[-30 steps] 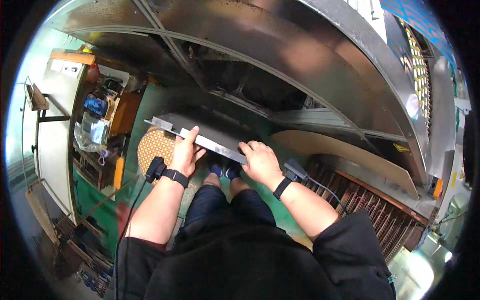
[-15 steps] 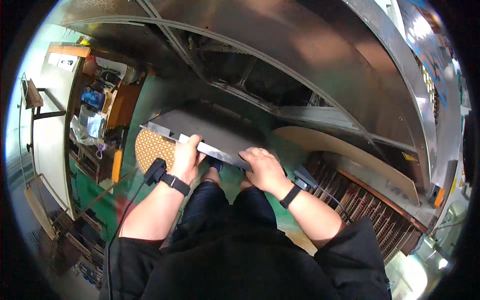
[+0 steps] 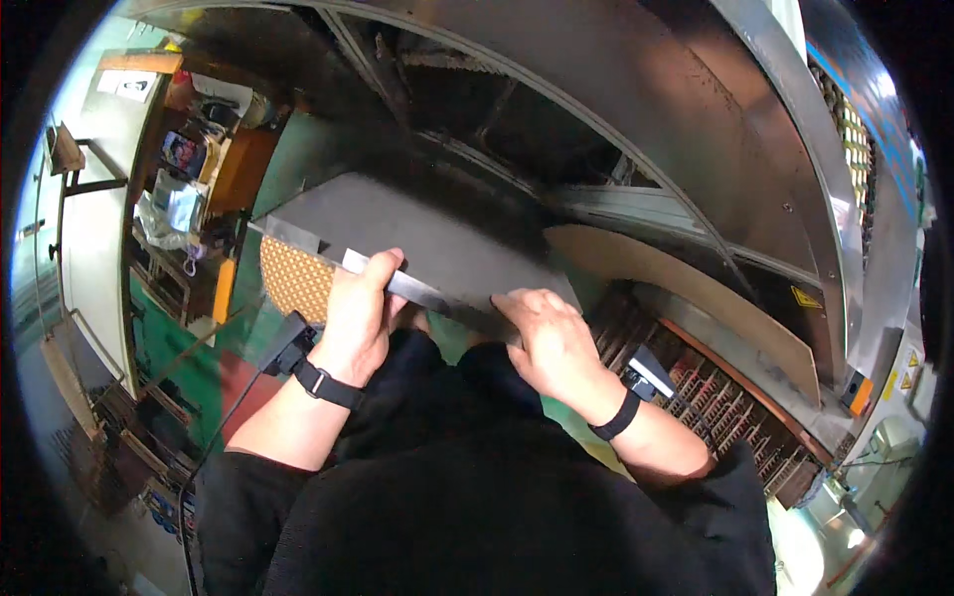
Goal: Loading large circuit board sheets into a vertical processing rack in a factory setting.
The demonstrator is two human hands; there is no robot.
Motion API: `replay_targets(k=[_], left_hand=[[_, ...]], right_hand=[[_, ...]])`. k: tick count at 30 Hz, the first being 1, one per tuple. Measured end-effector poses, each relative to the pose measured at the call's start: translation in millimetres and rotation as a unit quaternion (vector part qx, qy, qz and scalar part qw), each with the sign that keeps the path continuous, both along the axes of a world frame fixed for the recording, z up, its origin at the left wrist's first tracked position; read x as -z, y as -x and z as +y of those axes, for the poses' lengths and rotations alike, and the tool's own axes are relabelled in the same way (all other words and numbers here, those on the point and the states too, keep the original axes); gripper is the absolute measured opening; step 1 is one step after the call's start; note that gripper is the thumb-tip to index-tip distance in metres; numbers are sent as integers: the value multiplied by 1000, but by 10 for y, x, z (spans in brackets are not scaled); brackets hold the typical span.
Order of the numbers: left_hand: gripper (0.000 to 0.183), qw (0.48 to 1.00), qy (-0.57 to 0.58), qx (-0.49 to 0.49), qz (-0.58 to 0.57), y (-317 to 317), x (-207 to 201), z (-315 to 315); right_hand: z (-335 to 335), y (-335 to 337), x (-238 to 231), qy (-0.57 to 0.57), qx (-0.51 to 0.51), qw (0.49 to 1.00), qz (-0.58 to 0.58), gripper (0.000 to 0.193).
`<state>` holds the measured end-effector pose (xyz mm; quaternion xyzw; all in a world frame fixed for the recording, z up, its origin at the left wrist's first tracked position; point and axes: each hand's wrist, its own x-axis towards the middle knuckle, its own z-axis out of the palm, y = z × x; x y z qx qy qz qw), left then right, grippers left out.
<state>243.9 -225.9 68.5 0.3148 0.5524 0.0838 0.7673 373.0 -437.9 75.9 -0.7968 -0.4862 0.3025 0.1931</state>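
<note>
Well left of the person's left hand (image 3: 360, 310), a shelf unit (image 3: 244, 171) piled with odds and ends stands clear of the work. Just left of that hand, a round woven seat (image 3: 295, 283) is partly covered by the left end of a dark grey panel (image 3: 427, 233). The left hand is closed on the panel's near edge, thumb above, fingers curled below, seemingly to carry it. The panel spreads out ahead of both hands. The right hand (image 3: 552, 338) lies over the same edge, fingers together on top, probably steadying that end; I can't tell how far it closes underneath. Rightward of it sit a brown board (image 3: 696, 283) and a rack (image 3: 730, 402).
</note>
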Motion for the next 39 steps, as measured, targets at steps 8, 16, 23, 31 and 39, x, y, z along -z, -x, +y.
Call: replay_targets(k=[8,16,23,31,39], left_hand=[[21,999,-14,-22,-25,-42,-55,12],[18,998,-28,-12,-52,-98,48,40],[19,997,-24,-8,-73,-90,13,80],[24,997,-52,13,-47,-106,-5,100],[25,998,-47,11,-45,-143,30,93]], right_hand=[[64,-27,-119,4,-26,999,-26,53],[90,-42,-84,-4,-13,999,-41,56],[129,-37,-107,-3,-10,999,-40,57],[124,-17,-114,-5,1,1000,-22,54],[140,-65,-121,-25,17,999,-29,51]])
